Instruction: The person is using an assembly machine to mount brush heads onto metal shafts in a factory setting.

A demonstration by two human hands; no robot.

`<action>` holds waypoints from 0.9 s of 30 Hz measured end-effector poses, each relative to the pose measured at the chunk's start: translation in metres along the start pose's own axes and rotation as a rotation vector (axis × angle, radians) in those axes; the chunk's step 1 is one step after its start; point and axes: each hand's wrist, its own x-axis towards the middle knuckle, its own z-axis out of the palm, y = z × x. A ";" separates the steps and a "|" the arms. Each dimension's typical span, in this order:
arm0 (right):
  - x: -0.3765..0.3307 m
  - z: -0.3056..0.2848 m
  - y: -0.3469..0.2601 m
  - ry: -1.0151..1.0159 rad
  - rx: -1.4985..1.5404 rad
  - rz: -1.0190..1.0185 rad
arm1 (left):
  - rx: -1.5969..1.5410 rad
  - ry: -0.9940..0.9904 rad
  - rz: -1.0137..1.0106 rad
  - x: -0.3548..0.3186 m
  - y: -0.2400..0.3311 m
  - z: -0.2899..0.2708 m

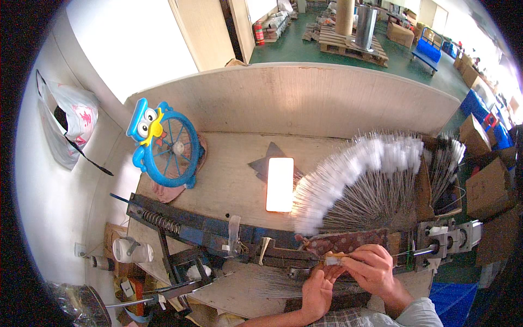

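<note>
Both my hands meet at the near side of a bench-mounted machine (pixel 207 231). My right hand (pixel 373 270) is closed, its thumb and fingers pinched by a small white-and-tan piece (pixel 334 259) whose kind I cannot make out. Below it, my left hand (pixel 317 295) has its fingers curled up toward the same spot; what they grip is hidden. A thin wire runs from beside the right hand to a metal shaft (pixel 425 250) at the machine's right end. Just beyond the hands lies a dotted reddish cloth (pixel 348 241). Loose thin wires (pixel 278 284) lie left of my left hand.
A large fan of white-bristled wire brushes (pixel 359 180) spreads behind the machine, beside a box of dark-tipped ones (pixel 444 174). A glowing white rectangular lamp (pixel 280 185) and a blue duck-faced fan (pixel 169 144) stand farther left. A board (pixel 294 101) borders the bench's back.
</note>
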 end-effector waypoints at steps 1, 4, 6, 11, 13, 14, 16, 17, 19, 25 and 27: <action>0.000 0.000 0.000 0.004 -0.001 0.001 | 0.000 0.000 0.000 0.000 -0.001 -0.001; 0.000 0.000 0.000 -0.007 -0.009 0.001 | -0.022 -0.006 0.041 0.000 -0.004 -0.003; 0.000 0.000 0.000 -0.008 -0.005 -0.001 | -0.052 0.038 -0.004 0.000 -0.006 -0.005; -0.001 0.000 0.000 -0.009 -0.005 -0.002 | -0.012 -0.004 0.026 0.000 -0.005 -0.004; -0.002 0.000 0.000 -0.014 -0.017 0.005 | -0.005 -0.034 0.040 0.001 -0.004 -0.004; -0.002 0.001 0.000 -0.013 -0.017 0.005 | 0.004 -0.033 0.041 0.001 -0.004 -0.003; -0.003 0.001 0.001 -0.014 -0.018 0.004 | 0.014 -0.031 0.041 0.001 -0.003 -0.003; -0.003 0.001 0.001 -0.014 -0.018 0.004 | 0.010 -0.037 0.043 0.001 -0.004 -0.003; -0.003 0.001 0.001 -0.016 -0.021 0.001 | 0.007 -0.043 0.045 0.001 -0.003 -0.003; -0.003 0.000 0.001 -0.011 0.002 0.009 | -0.011 -0.017 0.027 -0.001 -0.001 -0.001; -0.003 0.000 0.001 -0.007 0.007 0.005 | 0.031 0.006 0.028 -0.002 0.000 0.001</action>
